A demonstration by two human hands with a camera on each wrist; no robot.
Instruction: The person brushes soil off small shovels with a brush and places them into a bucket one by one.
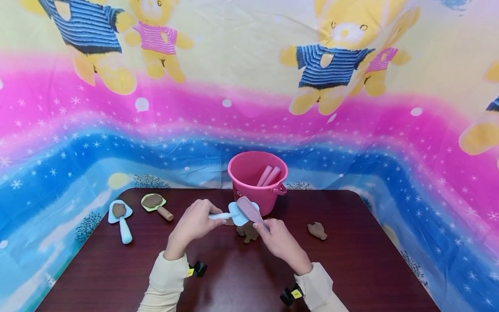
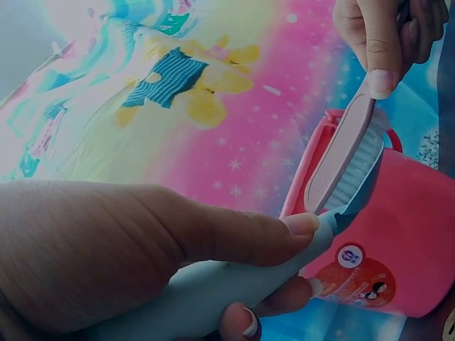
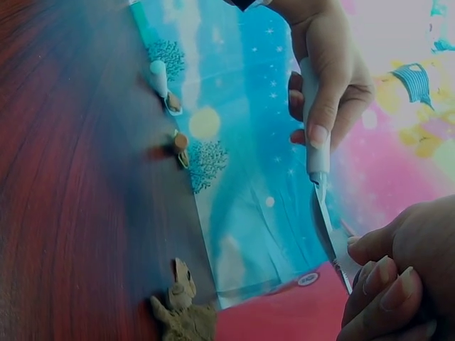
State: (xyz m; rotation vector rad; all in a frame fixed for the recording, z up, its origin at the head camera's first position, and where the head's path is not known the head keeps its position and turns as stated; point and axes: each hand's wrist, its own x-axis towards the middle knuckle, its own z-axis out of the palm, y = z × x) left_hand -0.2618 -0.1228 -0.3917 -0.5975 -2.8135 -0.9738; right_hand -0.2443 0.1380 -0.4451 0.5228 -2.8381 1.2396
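My left hand [image 1: 195,222] grips the pale blue handle of a small toy shovel [image 1: 238,219], its scalloped blade level above the table. A pink brush [image 1: 249,209] is in my right hand [image 1: 283,242], its head lying over that blade. In the left wrist view the brush [image 2: 340,158] shows pale bristles turned down into the shovel, and my left thumb lies along the handle [image 2: 192,295]. Below both tools, a lumpy brown clump [image 1: 247,232] of sand or clay rests on the table. The right wrist view partly hides the brush behind my right fingers.
Just behind my hands stands a pink bucket [image 1: 257,195] with two pink handles [image 1: 270,175] sticking up inside. At the left lie a blue shovel [image 1: 124,229] and a green shovel [image 1: 165,213], both holding brown material. Another brown lump [image 1: 317,231] sits right on the dark table [image 1: 362,268].
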